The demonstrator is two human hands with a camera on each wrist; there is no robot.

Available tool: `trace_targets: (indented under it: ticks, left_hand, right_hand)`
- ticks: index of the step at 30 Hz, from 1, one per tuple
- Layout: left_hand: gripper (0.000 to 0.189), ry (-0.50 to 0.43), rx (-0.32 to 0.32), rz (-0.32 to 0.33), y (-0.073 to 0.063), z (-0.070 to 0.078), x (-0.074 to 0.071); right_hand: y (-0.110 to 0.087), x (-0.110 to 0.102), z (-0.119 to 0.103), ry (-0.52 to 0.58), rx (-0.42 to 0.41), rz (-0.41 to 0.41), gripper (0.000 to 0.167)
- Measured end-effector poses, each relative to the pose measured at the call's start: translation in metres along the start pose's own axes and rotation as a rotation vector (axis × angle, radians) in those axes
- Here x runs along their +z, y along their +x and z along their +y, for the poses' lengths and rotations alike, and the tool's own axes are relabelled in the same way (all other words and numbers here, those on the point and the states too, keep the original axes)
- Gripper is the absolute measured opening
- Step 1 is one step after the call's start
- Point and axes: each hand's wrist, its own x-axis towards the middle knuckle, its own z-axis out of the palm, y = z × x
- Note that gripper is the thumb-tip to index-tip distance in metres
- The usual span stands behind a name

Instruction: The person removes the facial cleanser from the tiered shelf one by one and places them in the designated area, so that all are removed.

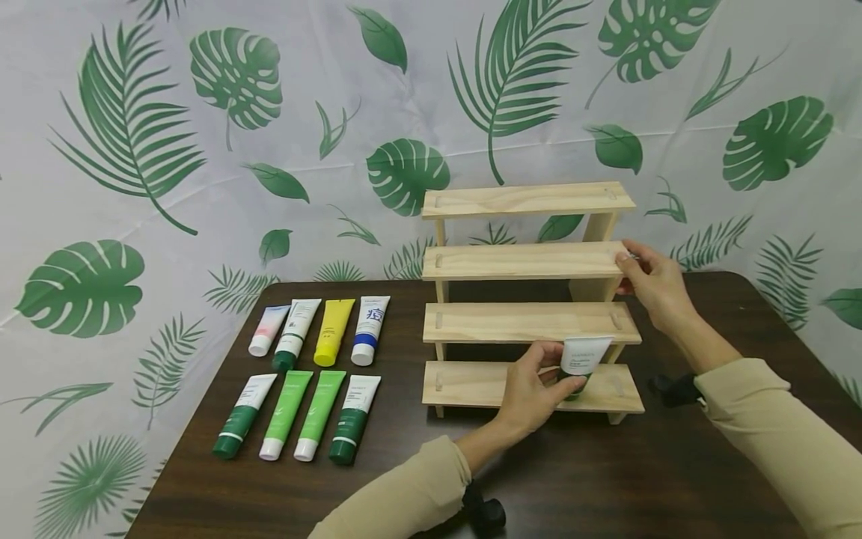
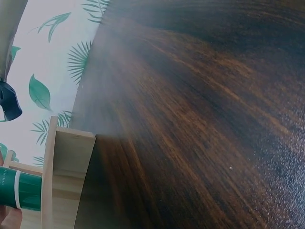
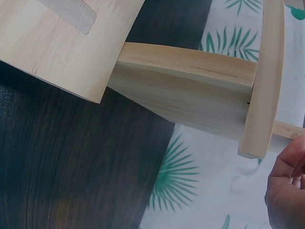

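Note:
My left hand [image 1: 532, 389] pinches a small white and dark green squeeze tube [image 1: 584, 358] between thumb and fingers, cap downward, at the right end of the lowest step of a wooden step shelf [image 1: 525, 262]. Seen from the left wrist, the tube's green cap end [image 2: 29, 192] is right at the board's surface. My right hand [image 1: 656, 292] grips the right end of the second board from the top, thumb over its upper face. In the right wrist view that hand [image 3: 288, 188] is at the lower right edge, beside the shelf's side support [image 3: 190, 105].
On the left of the dark wooden table [image 1: 417, 486] lie several tubes in two rows: a yellow tube [image 1: 334, 332], a white and blue tube [image 1: 370, 329], a light green tube [image 1: 321, 413] and others. A leaf-print cloth [image 1: 303, 150] hangs behind the table.

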Motion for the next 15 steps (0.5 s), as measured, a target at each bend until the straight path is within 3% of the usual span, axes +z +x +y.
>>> trace_targets:
  ticks: [15]
  left_hand:
    - [0.034, -0.064, -0.026, 0.01, -0.002, 0.015, -0.012]
  right_hand:
    - [-0.001, 0.0, -0.001, 0.004, 0.006, -0.001, 0.06]
